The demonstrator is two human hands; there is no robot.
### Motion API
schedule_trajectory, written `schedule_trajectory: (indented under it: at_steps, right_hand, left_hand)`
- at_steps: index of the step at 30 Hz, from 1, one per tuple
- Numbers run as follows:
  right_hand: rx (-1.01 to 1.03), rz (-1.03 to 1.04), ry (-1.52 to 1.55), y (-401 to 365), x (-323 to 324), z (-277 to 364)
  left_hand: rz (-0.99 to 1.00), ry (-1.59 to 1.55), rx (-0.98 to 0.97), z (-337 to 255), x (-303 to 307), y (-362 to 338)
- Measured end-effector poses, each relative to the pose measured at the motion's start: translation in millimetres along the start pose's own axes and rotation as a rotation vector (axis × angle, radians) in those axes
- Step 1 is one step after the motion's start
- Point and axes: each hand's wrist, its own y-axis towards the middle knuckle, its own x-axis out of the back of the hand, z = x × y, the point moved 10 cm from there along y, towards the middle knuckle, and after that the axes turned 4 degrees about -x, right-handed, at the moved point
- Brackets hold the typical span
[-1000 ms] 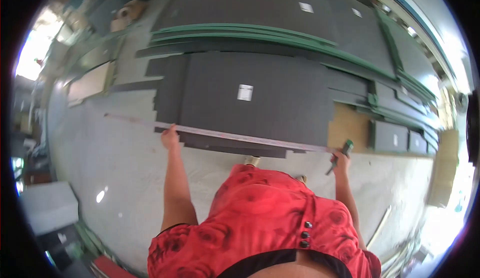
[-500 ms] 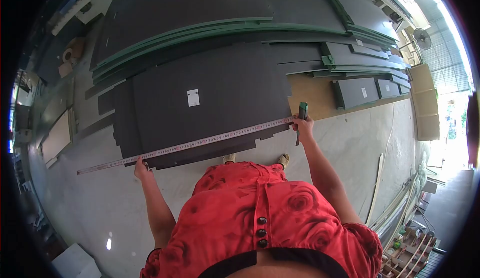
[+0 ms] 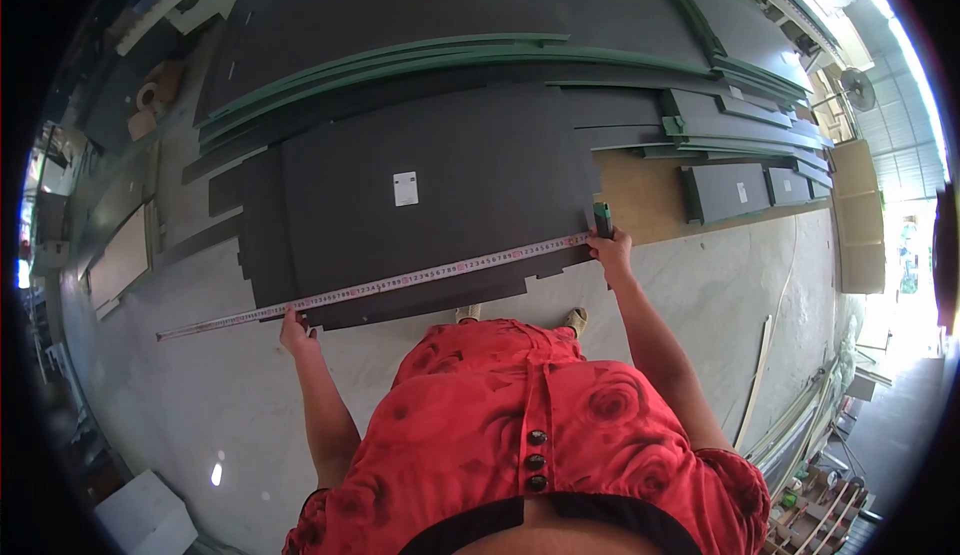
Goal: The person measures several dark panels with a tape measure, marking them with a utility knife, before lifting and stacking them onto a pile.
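Observation:
A tape measure (image 3: 602,217) with a green and black case is gripped in my right hand (image 3: 612,249), at the near right corner of a dark flat panel (image 3: 450,145). Its white blade (image 3: 435,274) runs out to the left along the panel's near side. My left hand (image 3: 297,331) is closed on the blade near the panel's left corner, and the free end sticks out past it over the floor. Notched edges show on the panel, and a white label (image 3: 405,188) is stuck on its top.
Behind lies a stack of larger dark panels (image 3: 400,15) with green edging. Boxy dark pieces (image 3: 728,191) sit to the right on a brown board (image 3: 640,195). Thin strips (image 3: 755,380) lie on the grey floor at right; a white box (image 3: 148,513) stands at lower left.
My left hand has shifted slightly relative to the panel's left corner, still on the blade. My right hand stays near the right corner with the tape measure. The whole view has moved a little.

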Motion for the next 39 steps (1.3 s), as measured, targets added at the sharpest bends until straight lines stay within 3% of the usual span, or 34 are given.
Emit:
schedule_trajectory:
  at_steps: [7, 13, 24, 33, 39]
  right_hand:
    - [0.041, -0.011, -0.129, -0.1, -2.9, 7.0]
    - [0.096, 0.029, -0.137, 2.1, -12.4, 10.4]
    - [0.017, 0.020, -0.187, -1.9, -9.5, 15.1]
    - [0.048, -0.050, -0.202, -3.9, -5.8, 16.6]
    - [0.058, -0.045, -0.125, 0.6, -4.4, 7.8]
  left_hand:
    - [0.082, 0.014, -0.081, 6.0, -4.7, 8.0]
    - [0.061, -0.029, -0.072, -2.0, -7.1, -13.6]
    - [-0.023, 0.022, -0.113, -17.9, -8.0, -37.6]
    - [-0.004, -0.108, -0.290, -1.6, -8.5, -2.7]
    - [-0.044, -0.109, -0.157, -6.5, -10.7, -29.0]
